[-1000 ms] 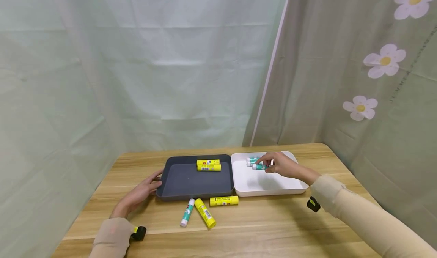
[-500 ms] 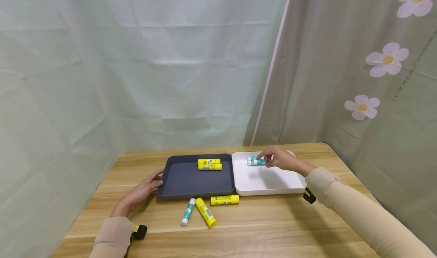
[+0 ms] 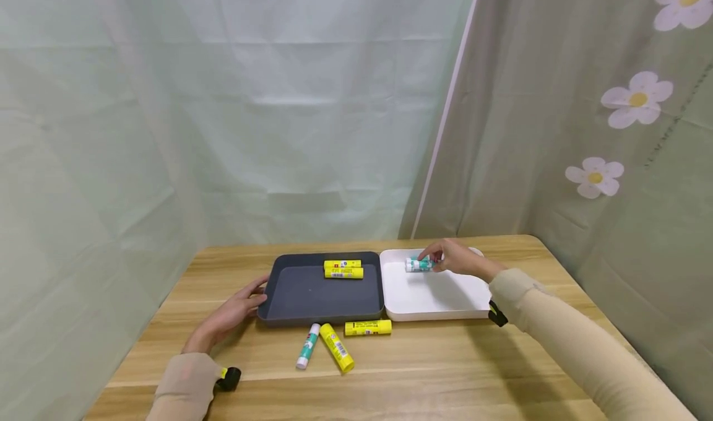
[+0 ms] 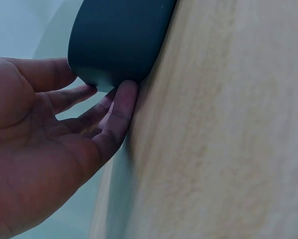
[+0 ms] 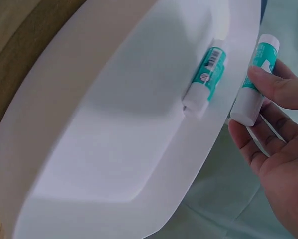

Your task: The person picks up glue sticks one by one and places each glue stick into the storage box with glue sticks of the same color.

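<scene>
My left hand (image 3: 229, 314) rests against the left end of a dark grey tray (image 3: 289, 303), its fingertips on the outer wall in the left wrist view. Over the white tray (image 3: 412, 300), my right hand (image 3: 458, 259) pinches a small white-and-teal glue stick (image 5: 246, 107) between thumb and fingers. Below it in the right wrist view, a like glue stick (image 5: 203, 82) lies on the tray floor. Two yellow glue sticks (image 3: 343, 273) lie side by side in the grey tray.
In front of the trays, a white-and-teal glue stick (image 3: 308, 347), a slanted yellow glue stick (image 3: 337, 348) and a crosswise yellow glue stick (image 3: 367, 328) lie on the wooden table (image 3: 423, 371). Curtains (image 3: 312, 130) hang behind the table.
My right hand has shifted slightly back and left with the glue stick, bringing it close to the other one in the head view. The left hand stays at the grey tray.
</scene>
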`<state>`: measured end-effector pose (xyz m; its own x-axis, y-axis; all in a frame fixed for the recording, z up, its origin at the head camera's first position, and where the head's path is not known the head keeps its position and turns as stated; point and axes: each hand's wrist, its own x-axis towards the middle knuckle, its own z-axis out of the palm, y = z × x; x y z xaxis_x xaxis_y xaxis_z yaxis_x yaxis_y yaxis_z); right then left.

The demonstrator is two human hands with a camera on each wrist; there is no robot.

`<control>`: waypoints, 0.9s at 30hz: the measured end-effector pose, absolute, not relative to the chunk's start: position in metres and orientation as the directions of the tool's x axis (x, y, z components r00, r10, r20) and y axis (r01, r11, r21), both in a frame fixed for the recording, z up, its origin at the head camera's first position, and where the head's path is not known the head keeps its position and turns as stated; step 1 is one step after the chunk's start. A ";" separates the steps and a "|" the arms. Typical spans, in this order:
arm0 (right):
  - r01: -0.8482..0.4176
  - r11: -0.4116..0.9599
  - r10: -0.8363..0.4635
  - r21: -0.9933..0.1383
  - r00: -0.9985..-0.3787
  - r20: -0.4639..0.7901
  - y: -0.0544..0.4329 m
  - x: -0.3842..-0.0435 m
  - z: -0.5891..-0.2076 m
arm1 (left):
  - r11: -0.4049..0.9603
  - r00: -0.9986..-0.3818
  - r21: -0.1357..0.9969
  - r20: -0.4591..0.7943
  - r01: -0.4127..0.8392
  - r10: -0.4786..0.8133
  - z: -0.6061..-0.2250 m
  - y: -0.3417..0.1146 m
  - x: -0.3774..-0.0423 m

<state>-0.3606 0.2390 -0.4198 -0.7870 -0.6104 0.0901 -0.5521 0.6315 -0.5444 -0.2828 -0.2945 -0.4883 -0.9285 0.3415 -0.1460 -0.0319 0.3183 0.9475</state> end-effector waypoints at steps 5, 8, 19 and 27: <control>-0.532 0.656 -0.597 -0.535 -0.799 0.063 0.237 -0.368 -0.428 | 0.309 -0.923 0.951 -0.149 -0.035 0.354 -0.489 -0.295 -0.283; -0.533 0.657 -0.602 -0.533 -0.797 0.055 0.234 -0.371 -0.432 | 0.312 -0.925 0.949 -0.152 -0.038 0.349 -0.490 -0.296 -0.284; -0.554 0.674 -0.611 -0.489 -0.790 0.052 0.225 -0.370 -0.442 | 0.312 -0.927 0.948 -0.166 -0.056 0.337 -0.488 -0.295 -0.280; -0.564 0.697 -0.609 -0.442 -0.792 0.050 0.223 -0.368 -0.443 | 0.316 -0.926 0.948 -0.156 -0.043 0.343 -0.487 -0.295 -0.281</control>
